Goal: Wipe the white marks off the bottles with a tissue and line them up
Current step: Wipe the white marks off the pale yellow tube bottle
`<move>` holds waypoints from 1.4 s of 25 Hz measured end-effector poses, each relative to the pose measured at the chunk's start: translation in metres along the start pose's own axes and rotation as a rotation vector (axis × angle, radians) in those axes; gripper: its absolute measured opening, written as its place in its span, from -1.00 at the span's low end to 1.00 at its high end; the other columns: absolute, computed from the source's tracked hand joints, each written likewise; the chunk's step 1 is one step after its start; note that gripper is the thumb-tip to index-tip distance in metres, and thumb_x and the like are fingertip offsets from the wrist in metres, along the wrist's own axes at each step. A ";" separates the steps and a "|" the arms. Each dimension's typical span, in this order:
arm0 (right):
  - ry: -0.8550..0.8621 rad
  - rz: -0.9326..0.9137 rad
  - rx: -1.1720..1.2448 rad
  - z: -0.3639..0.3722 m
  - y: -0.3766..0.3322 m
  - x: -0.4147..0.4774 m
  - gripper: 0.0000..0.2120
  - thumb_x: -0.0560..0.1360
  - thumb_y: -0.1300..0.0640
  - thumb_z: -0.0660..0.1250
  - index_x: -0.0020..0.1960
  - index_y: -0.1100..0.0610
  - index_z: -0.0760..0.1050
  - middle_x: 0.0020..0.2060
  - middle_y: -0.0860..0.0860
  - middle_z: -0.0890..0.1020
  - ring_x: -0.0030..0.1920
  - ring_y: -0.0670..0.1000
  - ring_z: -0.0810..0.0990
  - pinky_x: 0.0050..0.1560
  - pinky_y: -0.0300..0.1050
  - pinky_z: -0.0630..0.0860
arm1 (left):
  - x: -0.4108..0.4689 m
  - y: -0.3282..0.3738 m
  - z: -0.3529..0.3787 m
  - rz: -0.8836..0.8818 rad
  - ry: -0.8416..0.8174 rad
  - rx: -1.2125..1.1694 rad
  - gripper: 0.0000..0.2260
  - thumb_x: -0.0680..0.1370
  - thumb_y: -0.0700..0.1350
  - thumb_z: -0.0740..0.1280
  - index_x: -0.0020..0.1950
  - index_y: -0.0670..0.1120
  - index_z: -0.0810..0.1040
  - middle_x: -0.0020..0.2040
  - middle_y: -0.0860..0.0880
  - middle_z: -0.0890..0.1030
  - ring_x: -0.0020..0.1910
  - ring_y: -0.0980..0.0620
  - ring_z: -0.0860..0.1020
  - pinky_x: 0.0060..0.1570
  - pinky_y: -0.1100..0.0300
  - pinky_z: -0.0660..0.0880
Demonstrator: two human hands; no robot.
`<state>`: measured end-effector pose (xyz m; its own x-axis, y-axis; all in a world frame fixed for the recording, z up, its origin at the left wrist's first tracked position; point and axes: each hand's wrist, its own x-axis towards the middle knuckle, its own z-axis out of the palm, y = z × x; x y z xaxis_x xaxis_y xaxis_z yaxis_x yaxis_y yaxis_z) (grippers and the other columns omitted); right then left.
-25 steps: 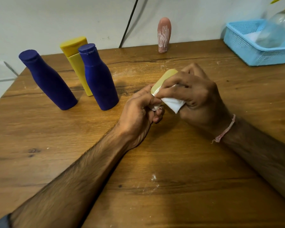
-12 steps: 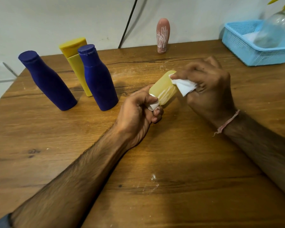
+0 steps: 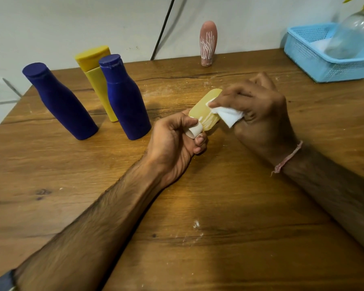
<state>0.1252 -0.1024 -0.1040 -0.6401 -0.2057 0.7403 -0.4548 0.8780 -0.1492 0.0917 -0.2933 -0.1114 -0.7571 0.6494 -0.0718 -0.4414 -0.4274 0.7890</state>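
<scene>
In the head view, near the middle of the frame, the person holds a small yellow bottle (image 3: pixel 205 107) above the wooden table (image 3: pixel 219 196). The left hand (image 3: pixel 176 143) is closed around the lower end, the fingers curled about the white cap (image 3: pixel 194 131). I think this grip is chosen so that the flat yellow side stays free and tilted up toward the person's eyes.

The right hand (image 3: pixel 259 114) pinches a folded white tissue (image 3: pixel 227 118) between the fingertips and presses one corner of it on the upper part of the bottle. White streaks (image 3: pixel 206 121) show on the bottle near the cap, just beside the tissue, so in my judgement the wiping of this one is only partly done.

In the upper left of the frame three bottles stand together: two dark blue bottles (image 3: pixel 61 101) (image 3: pixel 126 99) and a taller yellow bottle (image 3: pixel 97 80) behind them. They carry no marks that I can see, and they look like the beginning of the line.

At the upper middle, close to the wall, a pink bottle (image 3: pixel 207 43) stands alone with many white lines on it. It is kept well apart from the others, probably because it waits for cleaning.

In the upper right corner a light blue basket (image 3: pixel 315 64) holds a clear bottle (image 3: pixel 355 34).
</scene>
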 end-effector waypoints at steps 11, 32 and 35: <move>-0.082 -0.137 0.061 0.002 -0.007 -0.002 -0.86 0.53 0.18 0.45 0.06 0.17 0.72 0.01 0.07 0.71 -0.04 0.18 0.52 -0.12 -0.05 0.37 | 0.000 0.000 -0.002 0.014 -0.028 -0.001 -0.69 0.51 -0.25 0.11 0.23 -0.26 0.39 -0.13 -0.14 0.48 -0.32 0.03 0.38 -0.36 0.18 0.28; 0.006 0.029 -0.002 -0.004 0.008 0.000 -0.77 0.44 0.27 0.50 0.10 0.17 0.70 0.01 0.10 0.71 -0.02 0.16 0.56 -0.12 -0.08 0.43 | 0.001 0.003 0.001 -0.078 0.120 -0.082 -0.61 0.65 -0.11 0.15 0.40 -0.32 0.36 0.08 -0.28 0.54 -0.39 0.09 0.37 -0.41 0.25 0.28; 0.010 0.044 -0.027 -0.004 0.006 0.001 -0.77 0.44 0.27 0.50 0.09 0.18 0.71 0.01 0.11 0.72 -0.01 0.16 0.57 -0.11 -0.14 0.36 | 0.002 0.004 0.001 -0.086 0.100 -0.076 -0.64 0.66 -0.11 0.11 0.36 -0.30 0.39 -0.01 -0.25 0.60 -0.41 0.10 0.35 -0.42 0.25 0.26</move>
<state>0.1249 -0.0954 -0.1015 -0.6528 -0.1621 0.7400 -0.4094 0.8974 -0.1645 0.0893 -0.2931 -0.1082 -0.7573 0.6217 -0.2003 -0.5391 -0.4218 0.7291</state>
